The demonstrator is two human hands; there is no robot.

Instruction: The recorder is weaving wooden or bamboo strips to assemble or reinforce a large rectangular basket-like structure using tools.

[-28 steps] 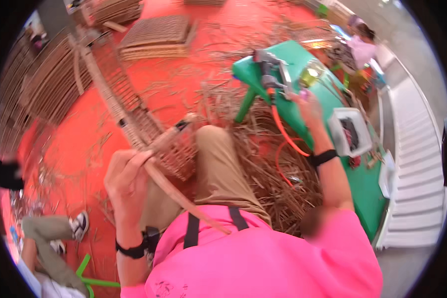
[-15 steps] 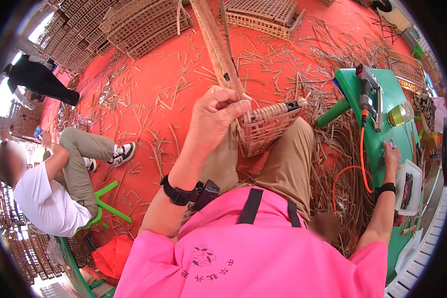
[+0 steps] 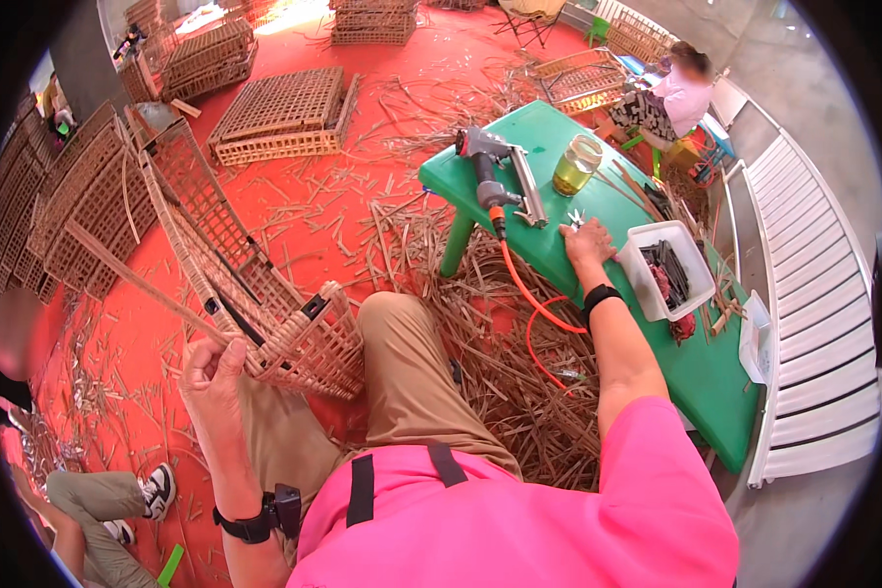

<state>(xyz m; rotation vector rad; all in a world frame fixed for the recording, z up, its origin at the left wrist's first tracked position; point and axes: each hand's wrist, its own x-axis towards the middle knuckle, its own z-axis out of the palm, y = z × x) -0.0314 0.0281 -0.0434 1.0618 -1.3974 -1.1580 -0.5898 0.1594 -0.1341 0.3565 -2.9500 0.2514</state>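
A long woven rattan basket (image 3: pixel 318 338) leans away from my lap, its near end resting against my thighs. Dark bindings mark its rim. At that near end, my left hand (image 3: pixel 216 377) is closed in a pinch on a flat rattan strip (image 3: pixel 137 279), which runs out to the far left. Out on the green table (image 3: pixel 519 127), my right hand (image 3: pixel 590 245) has its fingers bent around a small silver metal tool (image 3: pixel 576 220), whose exact kind is too small to tell. Beside that hand are a glass jar (image 3: pixel 578 165) of yellowish liquid and a pneumatic staple gun (image 3: pixel 490 176).
A white bin (image 3: pixel 666 269) of dark pieces stands right of my right hand. An orange hose (image 3: pixel 529 289) drops from the staple gun. Cut strips (image 3: pixel 500 392) heap under the table. Stacked woven panels (image 3: pixel 279 113) lie ahead. People sit at far right and lower left.
My view has swung right, bringing the table nearer the middle. My left hand still pinches the strip by the basket's end. My right hand stays on the table at the silver tool.
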